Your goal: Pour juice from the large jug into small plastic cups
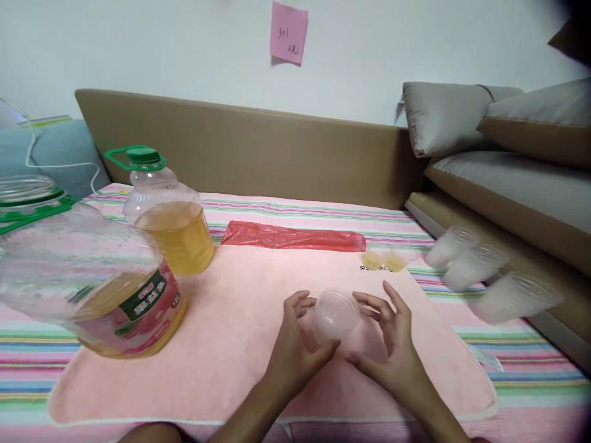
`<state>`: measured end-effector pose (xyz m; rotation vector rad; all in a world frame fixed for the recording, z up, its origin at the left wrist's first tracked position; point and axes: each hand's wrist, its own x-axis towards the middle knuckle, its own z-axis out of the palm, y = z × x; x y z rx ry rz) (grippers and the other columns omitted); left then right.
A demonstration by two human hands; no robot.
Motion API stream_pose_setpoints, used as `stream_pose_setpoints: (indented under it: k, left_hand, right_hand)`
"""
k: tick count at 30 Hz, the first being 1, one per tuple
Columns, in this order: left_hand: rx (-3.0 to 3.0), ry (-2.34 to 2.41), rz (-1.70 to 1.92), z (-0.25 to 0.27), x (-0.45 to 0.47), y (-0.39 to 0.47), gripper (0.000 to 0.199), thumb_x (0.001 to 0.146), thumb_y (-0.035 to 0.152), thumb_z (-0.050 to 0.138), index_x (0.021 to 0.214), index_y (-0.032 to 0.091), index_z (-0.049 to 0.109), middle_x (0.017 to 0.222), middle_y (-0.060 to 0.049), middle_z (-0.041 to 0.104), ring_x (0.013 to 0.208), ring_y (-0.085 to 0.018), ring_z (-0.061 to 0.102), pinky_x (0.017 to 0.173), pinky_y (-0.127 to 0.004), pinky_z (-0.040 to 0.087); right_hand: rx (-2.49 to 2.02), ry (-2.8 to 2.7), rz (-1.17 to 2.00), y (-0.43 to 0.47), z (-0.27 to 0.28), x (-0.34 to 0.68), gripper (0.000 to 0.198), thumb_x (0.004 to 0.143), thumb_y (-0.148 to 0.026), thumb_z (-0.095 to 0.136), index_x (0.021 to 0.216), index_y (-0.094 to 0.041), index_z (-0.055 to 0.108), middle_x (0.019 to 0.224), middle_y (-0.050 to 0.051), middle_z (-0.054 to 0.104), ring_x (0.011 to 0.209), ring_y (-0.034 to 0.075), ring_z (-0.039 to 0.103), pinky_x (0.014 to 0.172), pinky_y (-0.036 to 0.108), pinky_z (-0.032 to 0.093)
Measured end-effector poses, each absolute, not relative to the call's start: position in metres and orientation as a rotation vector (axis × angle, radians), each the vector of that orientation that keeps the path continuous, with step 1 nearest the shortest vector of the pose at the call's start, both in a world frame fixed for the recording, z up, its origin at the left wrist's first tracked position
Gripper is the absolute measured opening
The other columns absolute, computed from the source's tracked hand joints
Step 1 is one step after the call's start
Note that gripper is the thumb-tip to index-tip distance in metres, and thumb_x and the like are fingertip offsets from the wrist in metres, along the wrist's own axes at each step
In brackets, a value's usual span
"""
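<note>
A small clear plastic cup (337, 314) is between my two hands above the pink towel. My left hand (300, 344) holds it, with the fingers on its left side and the thumb at its lower front edge. My right hand (392, 344) is curved around the cup's right side with its fingers spread apart. Its fingertips come close to the rim; whether they touch cannot be made out. Behind the cup, two small clear cups (372, 261) hold yellow liquid.
Two big plastic bottles of yellow drink stand left, a labelled bottle (138, 314) in front and a green-capped bottle (175, 234) behind. A red plastic bag (295, 237) lies along the far edge of the pink towel (221, 344). Stacked clear cups (512, 298) lie right, beside cushions (517, 178).
</note>
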<state>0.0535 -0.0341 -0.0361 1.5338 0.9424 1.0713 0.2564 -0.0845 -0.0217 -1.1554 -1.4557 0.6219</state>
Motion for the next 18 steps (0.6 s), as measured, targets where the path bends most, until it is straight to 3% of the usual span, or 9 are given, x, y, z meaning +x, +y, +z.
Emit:
stream_pose_setpoints:
  k: [5, 18]
  left_hand:
    - [1.678, 0.885, 1.078, -0.041, 0.054, -0.037, 0.082, 0.082, 0.027, 0.080, 0.145, 0.030, 0.028, 0.144, -0.012, 0.046, 0.134, -0.031, 0.053, 0.116, -0.061, 0.043]
    - [1.784, 0.779, 1.123, -0.042, 0.055, -0.040, 0.083, 0.086, 0.026, 0.080, 0.148, 0.035, 0.025, 0.142, -0.010, 0.047, 0.132, -0.030, 0.054, 0.115, -0.062, 0.044]
  right_hand:
    - [-0.983, -1.448, 0.611, -0.082, -0.012, 0.256, 0.106, 0.090, -0.031, 0.089, 0.166, -0.036, 0.015, 0.150, 0.016, 0.049, 0.139, 0.034, 0.051, 0.120, 0.058, 0.036]
    - [-1.008, -1.489, 0.642, -0.087, -0.004, 0.257, 0.108, 0.086, -0.032, 0.094, 0.165, -0.038, 0.020, 0.150, 0.012, 0.051, 0.142, 0.033, 0.049, 0.122, 0.054, 0.033]
